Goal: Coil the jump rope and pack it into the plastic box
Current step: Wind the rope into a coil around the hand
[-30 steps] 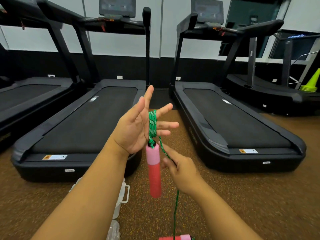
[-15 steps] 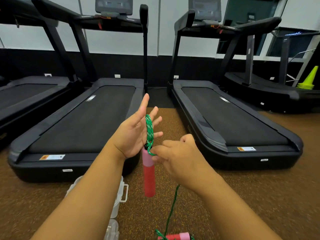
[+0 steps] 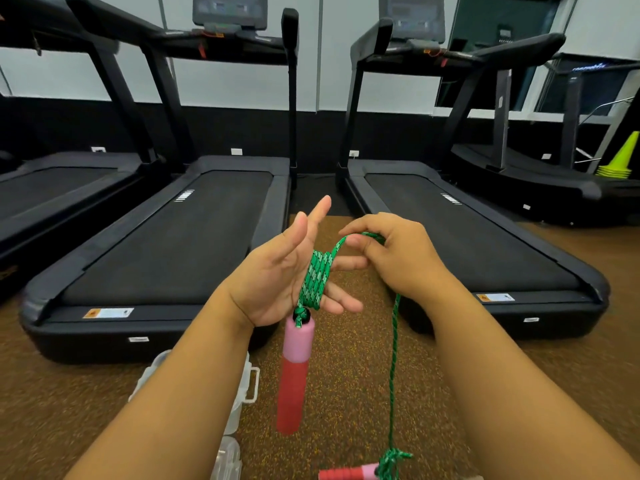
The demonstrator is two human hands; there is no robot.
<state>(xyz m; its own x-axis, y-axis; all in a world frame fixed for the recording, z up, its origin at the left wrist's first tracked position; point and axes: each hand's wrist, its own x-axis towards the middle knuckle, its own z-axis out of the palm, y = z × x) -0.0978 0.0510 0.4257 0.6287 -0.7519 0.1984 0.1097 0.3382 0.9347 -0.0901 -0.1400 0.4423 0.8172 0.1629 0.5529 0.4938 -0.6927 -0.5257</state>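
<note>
My left hand [image 3: 277, 275] is raised palm up with straight, spread fingers, and several turns of the green jump rope [image 3: 317, 278] are wound around them. One red and pink handle [image 3: 296, 372] hangs below that hand. My right hand [image 3: 398, 254] pinches the rope just right of the coil, above the left fingers. From there the rope drops to the second handle [image 3: 349, 473] at the bottom edge. The clear plastic box [image 3: 247, 382] sits on the floor, mostly hidden under my left forearm.
A brown speckled rubber floor [image 3: 346, 393] lies below. Two black treadmills [image 3: 166, 244] [image 3: 467, 244] stand ahead to the left and right, with more at both sides. Stacked yellow-green cones [image 3: 620, 161] stand at the far right. A clear lid [image 3: 227, 459] lies near the box.
My right hand rose from below the left hand to above its fingers, carrying the rope up and over. The coil on my left hand grew, and the lower handle was drawn closer.
</note>
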